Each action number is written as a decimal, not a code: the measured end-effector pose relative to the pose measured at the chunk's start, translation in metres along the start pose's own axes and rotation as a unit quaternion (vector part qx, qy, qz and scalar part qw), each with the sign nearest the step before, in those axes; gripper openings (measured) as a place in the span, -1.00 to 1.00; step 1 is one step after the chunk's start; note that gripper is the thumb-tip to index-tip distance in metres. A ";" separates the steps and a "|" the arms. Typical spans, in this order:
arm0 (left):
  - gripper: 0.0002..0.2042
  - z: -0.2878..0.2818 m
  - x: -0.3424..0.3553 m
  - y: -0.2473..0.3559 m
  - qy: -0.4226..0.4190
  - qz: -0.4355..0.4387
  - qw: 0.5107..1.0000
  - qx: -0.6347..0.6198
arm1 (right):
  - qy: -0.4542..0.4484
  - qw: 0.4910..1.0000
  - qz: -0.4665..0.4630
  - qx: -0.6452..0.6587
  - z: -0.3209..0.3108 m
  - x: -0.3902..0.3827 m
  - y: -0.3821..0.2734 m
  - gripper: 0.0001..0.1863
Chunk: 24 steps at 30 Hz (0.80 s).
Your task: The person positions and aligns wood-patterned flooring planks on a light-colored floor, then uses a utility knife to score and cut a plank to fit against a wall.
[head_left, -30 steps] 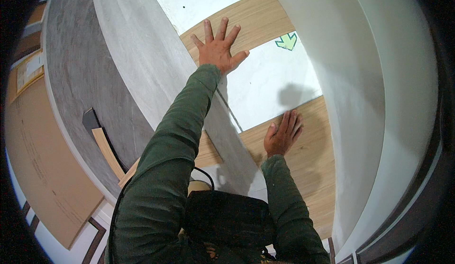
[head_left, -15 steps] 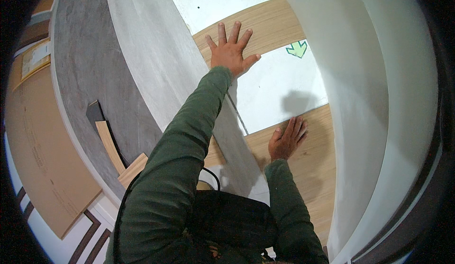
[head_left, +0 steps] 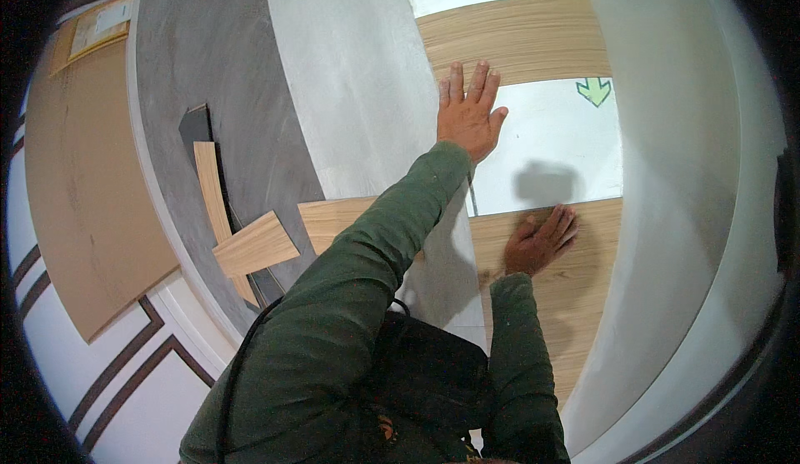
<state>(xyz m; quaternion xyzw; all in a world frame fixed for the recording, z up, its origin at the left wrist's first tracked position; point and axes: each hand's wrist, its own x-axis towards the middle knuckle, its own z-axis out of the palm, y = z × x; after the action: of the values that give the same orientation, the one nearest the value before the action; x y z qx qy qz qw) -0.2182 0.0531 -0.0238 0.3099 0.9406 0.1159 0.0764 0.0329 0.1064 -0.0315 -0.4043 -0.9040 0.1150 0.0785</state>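
Note:
My left hand lies flat at the border of a pale grey plank and a white panel, fingertips over the lower edge of a light wood-grain strip; its fingers are extended. My right hand rests, fingers straight, on another wood-grain strip just below the white panel. A green arrow marks that panel's upper right. My dark green sleeves cover both forearms.
At left lie a dark grey plank, loose wood offcuts with a dark piece, and a brown cardboard sheet. A curved pale wall borders the right side; a patterned floor shows lower left.
The view has turned, shifting the planks rightward in it. My left hand has slid down the upper wood strip toward me, its fingers less spread. My right hand stays on the lower strip.

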 end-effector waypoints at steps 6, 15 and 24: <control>-0.38 -0.001 -0.006 -0.005 0.006 -0.003 1.000 -0.016 | 0.001 1.000 0.007 -0.018 -0.001 0.000 0.001 -0.39; -0.39 -0.004 -0.008 0.000 -0.003 -0.018 1.000 -0.005 | -0.020 1.000 0.014 0.004 -0.001 0.000 0.004 -0.26; -0.46 -0.008 -0.006 0.006 -0.009 -0.045 0.999 0.013 | -0.053 0.998 0.040 0.000 -0.007 0.003 0.002 -0.31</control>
<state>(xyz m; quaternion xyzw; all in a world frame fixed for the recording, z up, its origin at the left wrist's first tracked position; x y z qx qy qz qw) -0.2114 0.0527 -0.0143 0.2697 0.9541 0.0973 0.0864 0.0338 0.1111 -0.0253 -0.4339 -0.8897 0.1395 0.0259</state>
